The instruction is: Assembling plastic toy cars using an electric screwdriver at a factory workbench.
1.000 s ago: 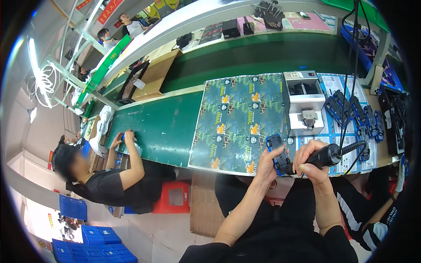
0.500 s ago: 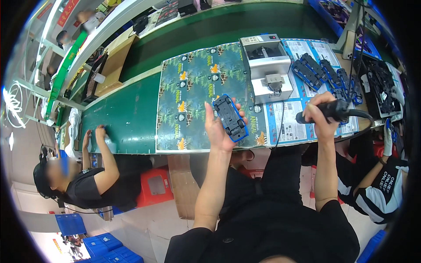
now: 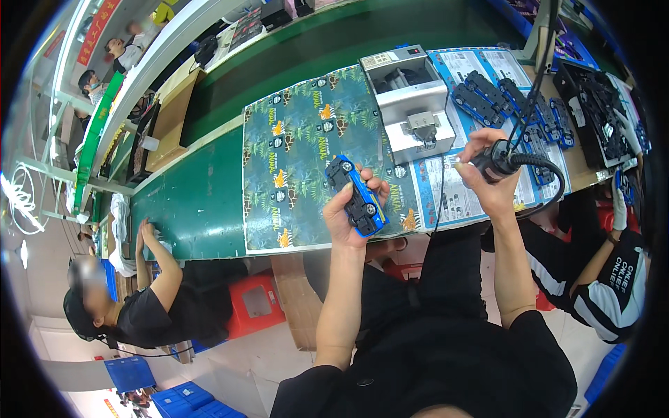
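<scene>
Toy car [image 3: 357, 194], black underside showing, is held well apart from a black corded tool [image 3: 496, 160], the two having been brought together a second earlier; work on it seems to be paused. The car is clasped, tilted, by the left hand [image 3: 343, 223] over a patterned mat [image 3: 300, 164]; toward three o'clock, the tool is gripped in the right hand [image 3: 499, 197], wrist raised. Beyond, a silver machine [image 3: 412, 102] is seen at one o'clock.

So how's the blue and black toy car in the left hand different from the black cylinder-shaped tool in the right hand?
The blue and black toy car has bright blue sides; the black cylinder-shaped tool is dark almost all over. The car shows wheels; the tool has a ribbed black cord instead. The left hand holds the car with its underside showing; the right hand holds the tool. Both have black parts.
</scene>
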Action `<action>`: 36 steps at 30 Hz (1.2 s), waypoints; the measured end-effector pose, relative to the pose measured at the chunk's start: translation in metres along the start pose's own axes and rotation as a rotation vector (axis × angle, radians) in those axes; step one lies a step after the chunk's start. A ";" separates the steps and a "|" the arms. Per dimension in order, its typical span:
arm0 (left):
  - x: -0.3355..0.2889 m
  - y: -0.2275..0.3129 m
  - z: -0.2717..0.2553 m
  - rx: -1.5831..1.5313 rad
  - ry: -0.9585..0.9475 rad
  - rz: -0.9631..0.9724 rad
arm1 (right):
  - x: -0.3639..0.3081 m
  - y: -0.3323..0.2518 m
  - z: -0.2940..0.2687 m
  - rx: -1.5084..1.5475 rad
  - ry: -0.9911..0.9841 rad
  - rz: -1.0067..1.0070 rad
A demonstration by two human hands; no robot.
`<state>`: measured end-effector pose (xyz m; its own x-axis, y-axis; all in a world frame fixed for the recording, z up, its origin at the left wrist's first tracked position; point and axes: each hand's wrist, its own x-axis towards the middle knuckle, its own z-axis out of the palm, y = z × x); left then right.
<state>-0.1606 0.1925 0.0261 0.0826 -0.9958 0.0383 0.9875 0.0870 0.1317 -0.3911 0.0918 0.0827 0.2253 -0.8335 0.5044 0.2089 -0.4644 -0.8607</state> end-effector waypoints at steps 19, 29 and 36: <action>-0.012 -0.026 0.003 0.127 -0.186 0.115 | -0.110 -0.006 0.061 -0.122 -0.153 0.188; -0.069 0.012 0.007 0.849 0.025 0.121 | -0.081 -0.004 0.066 -0.074 -0.393 0.163; -0.085 0.041 0.043 1.424 0.212 -0.283 | -0.088 0.011 0.051 0.070 -0.580 0.431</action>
<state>-0.1331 0.2820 0.0705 0.0547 -0.9581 -0.2812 0.0207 -0.2804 0.9596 -0.3598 0.1753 0.0329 0.7660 -0.6360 0.0932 0.0430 -0.0939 -0.9947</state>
